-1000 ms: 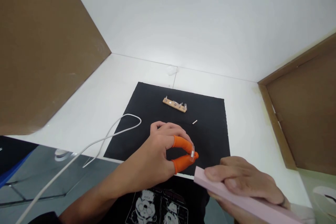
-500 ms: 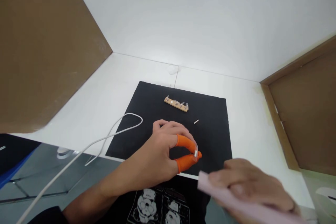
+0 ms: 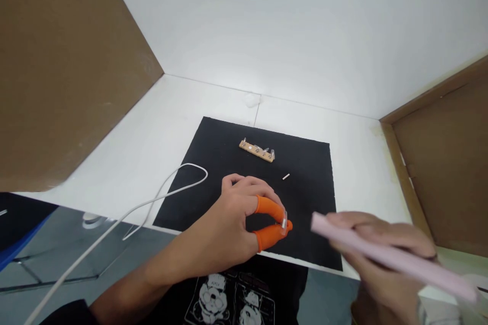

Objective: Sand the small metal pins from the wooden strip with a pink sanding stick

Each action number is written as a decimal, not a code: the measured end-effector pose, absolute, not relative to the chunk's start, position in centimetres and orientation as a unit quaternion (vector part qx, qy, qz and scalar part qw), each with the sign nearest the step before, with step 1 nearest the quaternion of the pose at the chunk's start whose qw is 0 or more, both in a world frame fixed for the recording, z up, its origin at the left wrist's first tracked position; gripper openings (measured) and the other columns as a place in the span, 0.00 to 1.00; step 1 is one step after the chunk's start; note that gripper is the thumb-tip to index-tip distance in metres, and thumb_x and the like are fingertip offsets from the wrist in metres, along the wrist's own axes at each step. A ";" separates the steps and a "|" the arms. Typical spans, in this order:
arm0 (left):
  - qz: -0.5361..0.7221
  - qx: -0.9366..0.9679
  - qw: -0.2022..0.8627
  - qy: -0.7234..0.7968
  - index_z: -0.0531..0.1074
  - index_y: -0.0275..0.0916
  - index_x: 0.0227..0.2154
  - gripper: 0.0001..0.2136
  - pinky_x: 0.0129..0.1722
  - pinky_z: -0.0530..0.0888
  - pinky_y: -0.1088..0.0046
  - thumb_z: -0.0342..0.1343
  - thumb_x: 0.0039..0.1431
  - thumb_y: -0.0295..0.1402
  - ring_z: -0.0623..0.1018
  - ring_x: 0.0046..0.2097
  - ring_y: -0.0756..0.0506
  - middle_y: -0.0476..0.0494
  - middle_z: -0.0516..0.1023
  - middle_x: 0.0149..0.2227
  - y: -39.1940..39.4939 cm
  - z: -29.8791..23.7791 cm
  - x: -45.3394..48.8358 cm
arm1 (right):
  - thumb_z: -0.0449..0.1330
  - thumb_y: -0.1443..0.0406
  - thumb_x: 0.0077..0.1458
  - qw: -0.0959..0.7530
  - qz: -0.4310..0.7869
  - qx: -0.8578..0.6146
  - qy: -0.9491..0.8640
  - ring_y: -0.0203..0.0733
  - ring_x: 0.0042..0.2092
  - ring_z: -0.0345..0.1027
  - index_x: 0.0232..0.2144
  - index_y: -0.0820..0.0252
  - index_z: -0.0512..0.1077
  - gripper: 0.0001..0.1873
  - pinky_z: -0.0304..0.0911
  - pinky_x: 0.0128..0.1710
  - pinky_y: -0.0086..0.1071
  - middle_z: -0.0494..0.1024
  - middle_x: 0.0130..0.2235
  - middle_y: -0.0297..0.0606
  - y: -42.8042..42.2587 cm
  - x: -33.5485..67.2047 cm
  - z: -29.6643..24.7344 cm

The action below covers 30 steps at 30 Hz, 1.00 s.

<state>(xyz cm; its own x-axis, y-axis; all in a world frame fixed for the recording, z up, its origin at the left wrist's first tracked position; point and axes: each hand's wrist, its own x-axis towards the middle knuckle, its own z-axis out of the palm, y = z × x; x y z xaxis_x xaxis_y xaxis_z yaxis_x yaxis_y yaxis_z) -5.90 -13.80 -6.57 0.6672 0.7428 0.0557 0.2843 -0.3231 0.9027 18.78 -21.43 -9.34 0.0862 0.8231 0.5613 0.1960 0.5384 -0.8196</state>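
Note:
My left hand (image 3: 236, 226) hovers over the near edge of a black mat (image 3: 224, 162), with orange finger cots on thumb and forefinger. Those two fingers pinch a small clear part (image 3: 284, 222). My right hand (image 3: 385, 259) is at the lower right, blurred by motion, and grips a long pink bar (image 3: 392, 259) that slants down to the right. The bar's near end sits a little right of the pinched part, not touching it. Farther back on the mat lie a small wooden strip with clear parts on it (image 3: 256, 150) and a tiny white pin (image 3: 285, 176).
A white cable (image 3: 160, 195) loops onto the mat's left side and runs off the white table (image 3: 152, 137) toward me. Brown boards stand at the left (image 3: 64, 71) and right (image 3: 446, 162). A white wall closes the back.
My right hand has swung the pink bar up and to the right, away from the pinched part. My left hand has kept its pinch and barely moved.

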 end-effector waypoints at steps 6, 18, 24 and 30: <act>0.239 0.776 0.478 0.334 0.78 0.44 0.37 0.07 0.62 0.56 0.59 0.69 0.65 0.27 0.81 0.55 0.45 0.58 0.85 0.46 -13.6 -6.7 -5.8 | 0.72 0.82 0.49 0.630 0.253 -0.408 -0.610 0.43 0.42 0.87 0.47 0.55 0.80 0.26 0.85 0.42 0.33 0.89 0.45 0.34 -21.9 18.9 -9.7; 0.236 0.772 0.483 0.339 0.78 0.45 0.37 0.06 0.63 0.56 0.58 0.69 0.65 0.28 0.81 0.55 0.44 0.56 0.86 0.46 -13.7 -6.8 -5.8 | 0.74 0.81 0.48 0.678 0.185 -0.455 -0.546 0.46 0.44 0.87 0.45 0.55 0.81 0.24 0.86 0.43 0.35 0.89 0.43 0.34 -20.3 20.5 -10.5; 0.238 0.775 0.480 0.335 0.78 0.45 0.38 0.06 0.62 0.56 0.59 0.69 0.65 0.27 0.81 0.54 0.45 0.56 0.86 0.46 -13.5 -7.2 -5.8 | 0.71 0.71 0.59 0.582 0.257 -0.328 -0.698 0.44 0.26 0.83 0.54 0.52 0.80 0.21 0.75 0.21 0.37 0.90 0.40 0.35 -21.7 17.5 -8.3; 0.231 0.778 0.483 0.328 0.77 0.44 0.38 0.07 0.61 0.57 0.61 0.69 0.65 0.27 0.81 0.53 0.47 0.57 0.85 0.45 -13.4 -7.0 -5.9 | 0.73 0.83 0.46 0.658 0.205 -0.466 -0.554 0.46 0.43 0.87 0.45 0.54 0.80 0.27 0.86 0.41 0.36 0.89 0.44 0.33 -21.2 19.4 -9.8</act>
<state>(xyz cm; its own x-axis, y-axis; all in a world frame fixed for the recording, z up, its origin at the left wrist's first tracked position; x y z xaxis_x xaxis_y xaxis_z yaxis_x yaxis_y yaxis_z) -5.88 -13.35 -6.99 0.6779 0.7340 0.0413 0.2881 -0.3169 0.9037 19.43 -21.16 -9.79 0.3012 0.7866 0.5390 0.2467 0.4818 -0.8409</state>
